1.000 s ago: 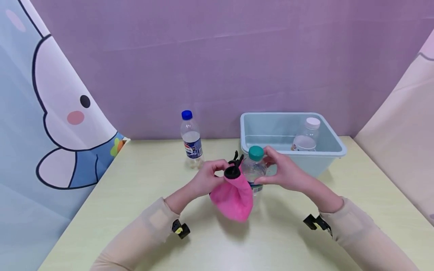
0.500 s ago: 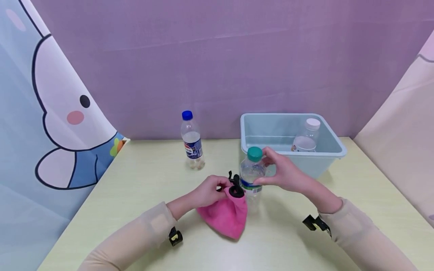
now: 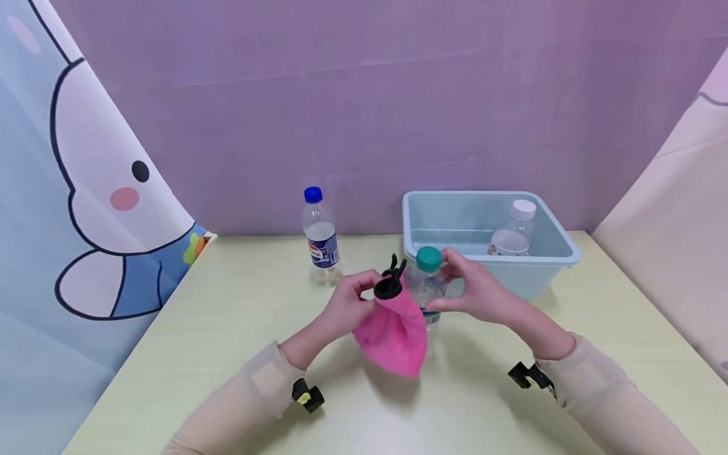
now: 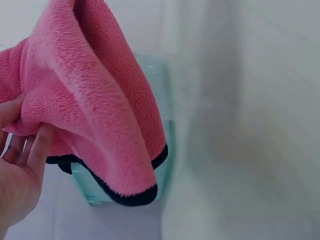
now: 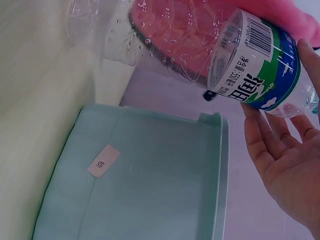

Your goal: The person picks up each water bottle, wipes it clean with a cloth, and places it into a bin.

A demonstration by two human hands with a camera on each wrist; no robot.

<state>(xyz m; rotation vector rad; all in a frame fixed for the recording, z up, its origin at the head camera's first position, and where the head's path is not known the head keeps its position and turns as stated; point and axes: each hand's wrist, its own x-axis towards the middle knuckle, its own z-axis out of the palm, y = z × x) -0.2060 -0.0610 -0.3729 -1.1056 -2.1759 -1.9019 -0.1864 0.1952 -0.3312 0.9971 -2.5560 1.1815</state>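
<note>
My left hand (image 3: 348, 306) pinches a pink fleecy cloth (image 3: 395, 341) with black edging. Its folds hang down below the fingers, and the left wrist view shows the fingers (image 4: 42, 150) tucked into the fabric. The cloth lies up against a clear plastic bottle (image 5: 270, 67) with a green cap (image 3: 429, 259), hiding part of its lower side in the head view. Thumb and fingers of my right hand (image 3: 480, 289) grip this bottle by its upper part, from the right. It stands upright, with water drops on its wall and a blue, green and white label.
Just behind the right hand is a light blue plastic bin (image 3: 529, 275), with a white-capped clear bottle (image 3: 512, 234) inside and a small paper tag (image 5: 103, 160) on its outer wall. A blue-capped Pepsi bottle (image 3: 323, 243) stands at the back left of the pale table (image 3: 250, 297).
The left hand drew the cloth down the bottle's side half a second ago and has brought it up again. The right hand and the green-capped bottle stay nearly in place.
</note>
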